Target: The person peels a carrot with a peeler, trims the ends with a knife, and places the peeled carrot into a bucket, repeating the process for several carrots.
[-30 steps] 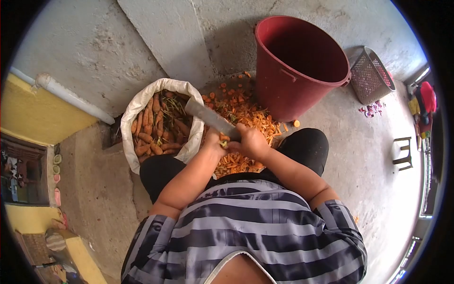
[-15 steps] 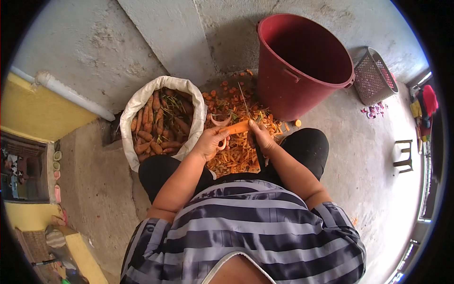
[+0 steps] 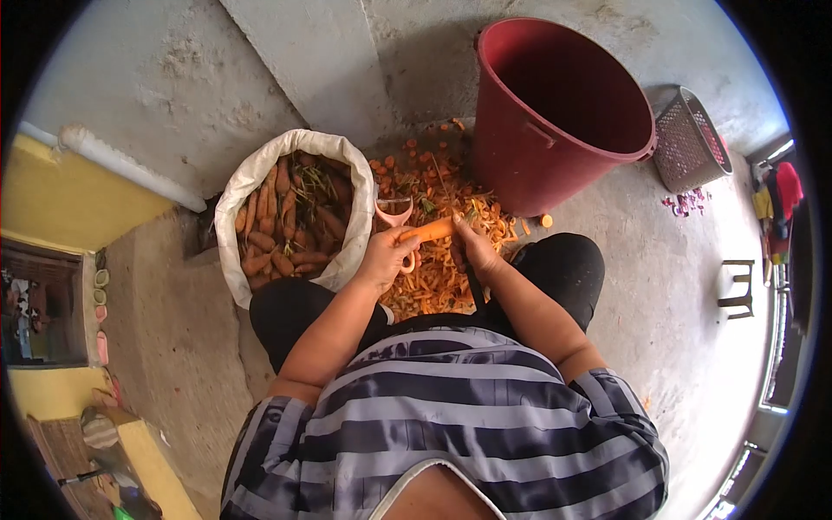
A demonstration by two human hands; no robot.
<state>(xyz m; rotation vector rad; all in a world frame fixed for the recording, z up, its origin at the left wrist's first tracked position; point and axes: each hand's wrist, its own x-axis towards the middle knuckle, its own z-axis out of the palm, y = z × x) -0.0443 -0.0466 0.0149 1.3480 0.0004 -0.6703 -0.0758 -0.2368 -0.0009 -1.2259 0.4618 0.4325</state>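
A peeled orange carrot (image 3: 431, 230) lies crosswise between my two hands. My left hand (image 3: 386, 258) is closed around its left end and also holds a pink peeler (image 3: 395, 213), its head sticking out above the fingers and its looped handle end below. My right hand (image 3: 476, 249) is closed on a knife, its black handle (image 3: 476, 291) showing beneath the hand and its thin blade pointing away from me. The right thumb is at the carrot's right end. Under both hands is a heap of carrot peelings (image 3: 438, 282) with cut carrot ends.
A white sack (image 3: 232, 208) full of unpeeled carrots (image 3: 282, 204) stands to the left, by my knee. Beyond the peelings to the right is a large red bin (image 3: 520, 130). Farther right are a grey basket (image 3: 680, 152) and a small stool (image 3: 738, 289). A wall (image 3: 338, 61) runs behind.
The carrot has shifted slightly and the knife blade has turned, showing less. The peeler head is now more upright and clearer in view. Both hands keep their hold.
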